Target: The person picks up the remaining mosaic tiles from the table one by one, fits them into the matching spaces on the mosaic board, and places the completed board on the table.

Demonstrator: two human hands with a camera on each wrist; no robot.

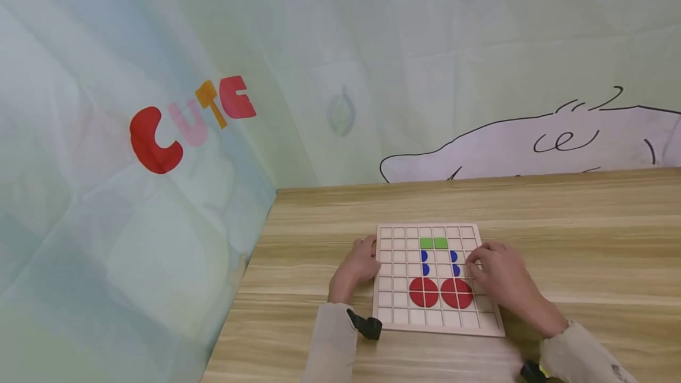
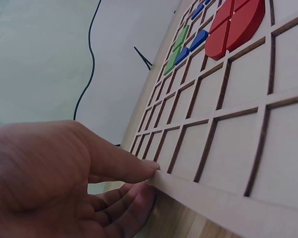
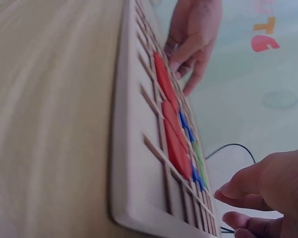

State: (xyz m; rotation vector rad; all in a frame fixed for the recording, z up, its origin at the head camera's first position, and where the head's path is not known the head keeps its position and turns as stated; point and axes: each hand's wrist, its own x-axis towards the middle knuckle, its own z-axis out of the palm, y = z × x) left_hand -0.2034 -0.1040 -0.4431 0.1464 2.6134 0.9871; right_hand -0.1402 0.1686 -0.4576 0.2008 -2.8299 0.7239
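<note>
A pale wooden grid board [image 1: 400, 327] lies flat on the table. In its cells are two green squares [image 1: 433, 243], several blue half-round pieces [image 1: 454, 256] and two red circles [image 1: 424, 292] made of quarter pieces. My left hand [image 1: 359, 265] holds the board's left edge; the left wrist view shows the thumb [image 2: 139, 169] on the rim and the other fingers lower, beside it. Over the right edge hovers my right hand [image 1: 502, 270], close to the blue pieces. Its thumb and fingers stand apart in the right wrist view, and I see nothing between them.
The wood-grain table [image 1: 319, 208] extends around the board. Behind and to the left hang printed cloth sheets [image 1: 298, 105], meeting the table's edges. Dark wrist straps [image 1: 366, 325] show near both sleeves.
</note>
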